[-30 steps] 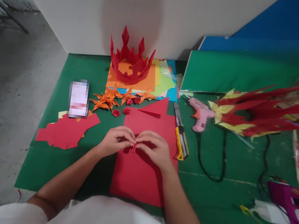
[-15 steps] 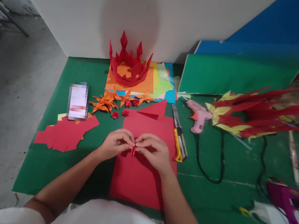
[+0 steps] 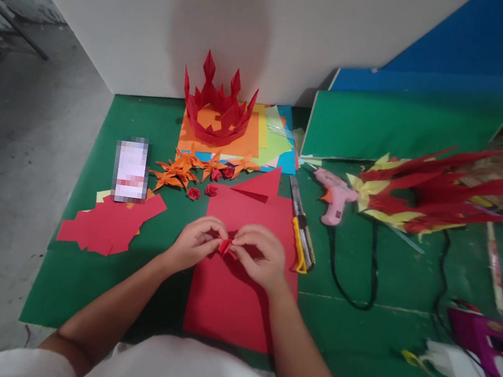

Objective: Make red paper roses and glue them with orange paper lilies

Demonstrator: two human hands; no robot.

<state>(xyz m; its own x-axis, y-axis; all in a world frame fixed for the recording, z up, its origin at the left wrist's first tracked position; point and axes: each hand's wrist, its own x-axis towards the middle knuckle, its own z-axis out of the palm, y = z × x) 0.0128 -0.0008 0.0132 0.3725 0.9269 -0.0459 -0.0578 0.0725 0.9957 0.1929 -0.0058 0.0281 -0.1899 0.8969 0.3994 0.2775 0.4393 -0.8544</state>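
A small folded piece of red paper (image 3: 224, 247) is pinched between my two hands, over a large red paper sheet (image 3: 235, 310). My left hand (image 3: 195, 243) grips its left side with thumb and fingertips. On its right side, the fingertips of my right hand (image 3: 261, 255) are closed on it too. A red paper triangle (image 3: 261, 185) lies across the sheet's top edge. Just beyond are small red paper roses (image 3: 193, 193) and several orange paper flowers (image 3: 174, 175). To the right of the sheet rests a yellow box cutter (image 3: 301, 238).
A red paper crown (image 3: 215, 131) stands on coloured sheets (image 3: 279, 155) at the back. Red paper pieces (image 3: 110, 225) and a phone (image 3: 131, 169) lie left. On the right are a pink glue gun (image 3: 335, 193) with its cord, a red-yellow paper crown (image 3: 420, 204) and a purple device (image 3: 478, 333).
The small red paper has been turned and opened out a little between my fingertips. My right hand has shifted slightly to the right.
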